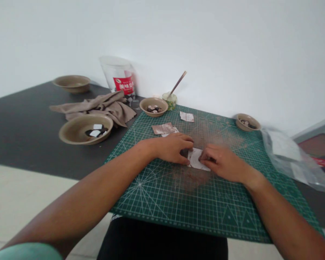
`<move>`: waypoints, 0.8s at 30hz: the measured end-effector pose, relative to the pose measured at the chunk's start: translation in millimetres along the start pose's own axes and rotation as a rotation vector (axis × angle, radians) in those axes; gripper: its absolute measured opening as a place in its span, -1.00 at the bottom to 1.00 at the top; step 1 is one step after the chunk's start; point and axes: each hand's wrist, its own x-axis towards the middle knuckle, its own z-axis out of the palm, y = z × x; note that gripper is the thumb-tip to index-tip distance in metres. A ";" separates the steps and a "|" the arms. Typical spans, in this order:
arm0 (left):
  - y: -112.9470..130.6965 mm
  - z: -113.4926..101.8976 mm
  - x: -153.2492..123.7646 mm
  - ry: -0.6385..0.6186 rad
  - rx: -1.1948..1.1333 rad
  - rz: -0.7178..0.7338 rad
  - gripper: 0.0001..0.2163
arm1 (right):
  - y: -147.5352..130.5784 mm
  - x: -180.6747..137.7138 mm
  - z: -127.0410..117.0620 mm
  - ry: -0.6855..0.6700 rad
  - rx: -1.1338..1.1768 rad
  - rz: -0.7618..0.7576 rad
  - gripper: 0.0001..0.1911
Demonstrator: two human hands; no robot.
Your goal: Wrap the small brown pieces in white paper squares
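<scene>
A small whitish piece of sandpaper (197,163) with brown smudges lies on the green cutting mat (162,195). My left hand (174,147) holds its left edge down, thumb at the near corner and fingers at the far one. My right hand (223,160) is closed in a pinch over the right part of the sheet, slightly blurred. Whatever sits between those fingertips is hidden. Behind my left hand lie a brown sandpaper piece (163,128) and a paler one partly under it. Another pale piece (186,116) rests farther back. Brown dust covers the mat around the hands.
Bowls with small dark and pale pieces stand at back centre (154,107), back right (247,122) and left (85,135). Another bowl (72,83), a brown cloth (97,106), a clear tub (119,74), a cup (169,101) with a stick, and a plastic bag (292,155) surround the mat.
</scene>
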 end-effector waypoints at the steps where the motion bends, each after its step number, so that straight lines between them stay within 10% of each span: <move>1: 0.0 0.1 0.0 0.003 0.000 0.003 -0.57 | -1.0 -0.2 1.7 -0.006 0.034 -0.041 -0.91; 24: -1.7 3.9 0.6 0.025 0.002 0.014 -0.59 | -3.2 3.9 2.5 0.002 0.120 -0.081 -0.93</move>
